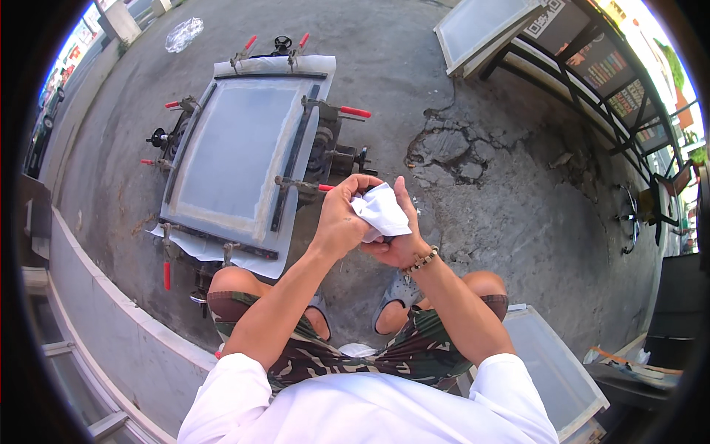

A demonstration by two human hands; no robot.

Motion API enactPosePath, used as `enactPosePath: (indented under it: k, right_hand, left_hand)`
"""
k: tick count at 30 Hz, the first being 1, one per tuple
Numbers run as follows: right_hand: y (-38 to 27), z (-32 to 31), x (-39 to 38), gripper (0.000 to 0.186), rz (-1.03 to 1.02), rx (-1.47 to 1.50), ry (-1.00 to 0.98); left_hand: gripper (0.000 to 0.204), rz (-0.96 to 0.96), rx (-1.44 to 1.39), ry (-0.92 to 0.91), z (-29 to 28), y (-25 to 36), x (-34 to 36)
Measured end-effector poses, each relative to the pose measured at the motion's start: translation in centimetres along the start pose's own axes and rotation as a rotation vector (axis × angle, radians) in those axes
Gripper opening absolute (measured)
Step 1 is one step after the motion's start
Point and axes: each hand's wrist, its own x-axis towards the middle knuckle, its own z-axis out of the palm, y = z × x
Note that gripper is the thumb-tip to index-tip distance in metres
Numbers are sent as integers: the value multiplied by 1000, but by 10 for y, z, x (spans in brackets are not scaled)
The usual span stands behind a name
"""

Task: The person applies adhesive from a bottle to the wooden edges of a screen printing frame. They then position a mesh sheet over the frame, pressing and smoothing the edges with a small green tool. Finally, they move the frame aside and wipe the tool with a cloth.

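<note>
I sit with knees apart over cracked concrete, both hands raised in front of me. My left hand (pixel 342 214) and my right hand (pixel 396 237) together grip a white folded cloth or paper wad (pixel 381 210). The left fingers curl over its top edge; the right palm supports it from below, with a beaded bracelet (pixel 421 260) on that wrist. A framed mesh screen (pixel 235 148) lies clamped on a stand just ahead to the left, held by several red-handled clamps (pixel 353 112).
A low white wall (pixel 103 311) runs along my left. Another framed screen (pixel 551 366) leans by my right knee, and a third (pixel 484 26) rests against a black metal rack (pixel 592 81) at the far right. Broken, cracked pavement (pixel 451 148) lies ahead.
</note>
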Motion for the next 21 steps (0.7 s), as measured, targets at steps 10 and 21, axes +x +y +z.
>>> enactPosePath:
  k: [10, 21]
  right_hand:
    - [1, 13, -2, 72, -32, -12, 136]
    - [-3, 3, 0, 79, 143, 100, -181]
  left_hand:
    - [45, 96, 26, 16, 7, -3, -8]
    - [34, -92, -329, -65, -20, 6, 4]
